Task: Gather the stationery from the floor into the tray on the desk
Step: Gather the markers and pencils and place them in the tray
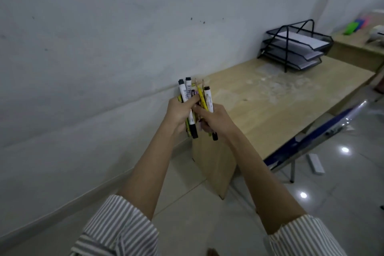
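over on the left, a bare wall (83, 68), nothing doing. centre stage: the left hand (178, 113) is clenched round a fistful of markers (184, 91) and yellow pencils (200, 92), tips up, held in the air before the desk's near end. the right hand (217, 120) curls on the same bunch with one marker against its fingers, squaring the lot up by the look of it. so the stationery is off the floor (187, 224) and in both hands, not yet in anything.

further right, the desk (270, 106) runs along the wall, and at its far end sits the tray (299, 45), a black mesh stack of three tiers with paper in them, well apart from the hands. i read this as the carry step: drop-off not done. the next move calls for walking along the desk, keeping the bundle tight so no pencil slips, then laying it in a tier.

far right, a blue chair (311, 137), and a white bar (315, 163) on the floor beside it; whether that belongs in the haul, i can't tell.
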